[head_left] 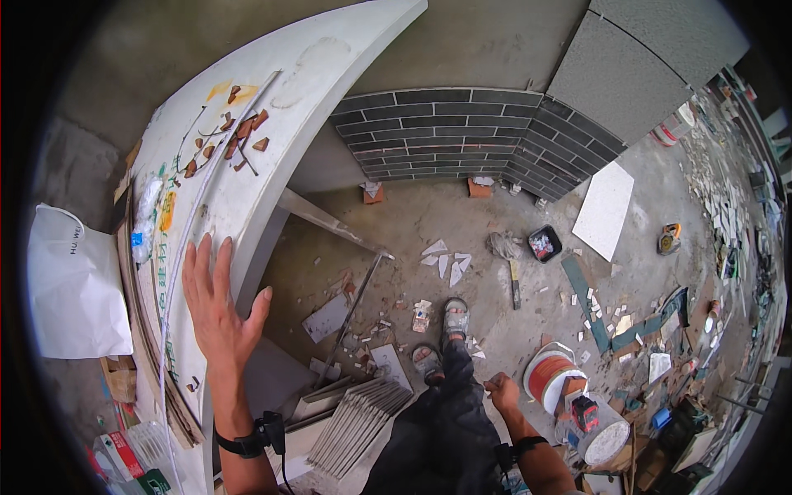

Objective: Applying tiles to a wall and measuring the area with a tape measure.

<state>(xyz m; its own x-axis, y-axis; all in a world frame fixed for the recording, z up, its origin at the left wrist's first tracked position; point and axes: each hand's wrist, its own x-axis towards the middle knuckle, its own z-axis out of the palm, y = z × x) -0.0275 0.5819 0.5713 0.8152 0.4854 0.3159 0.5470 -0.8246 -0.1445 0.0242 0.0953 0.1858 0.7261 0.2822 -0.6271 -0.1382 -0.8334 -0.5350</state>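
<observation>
My left hand (218, 304) is open with its fingers spread, over the white slab (309, 91) on the left. Whether it touches the slab I cannot tell. On the slab, near these fingers, lie a crumpled plastic water bottle (143, 223) and a thin pale cord (191, 223). Farther up are reddish-brown broken pieces (241, 132) and a narrow strip. My right hand (501, 392) is beside my right leg, its fingers curled into a loose fist with nothing showing in it. Just right of it stand a white bucket (602, 437) and a red-and-white round tub (549, 375).
Tiles (359, 425) lean in a stack by my feet. A dark brick-pattern tiled wall (437, 124) rises ahead. Across the floor are a black bin (544, 244), a white board (605, 210), a yellow-and-black tool (669, 239), and scattered shards. A white bag (78, 289) hangs at the left.
</observation>
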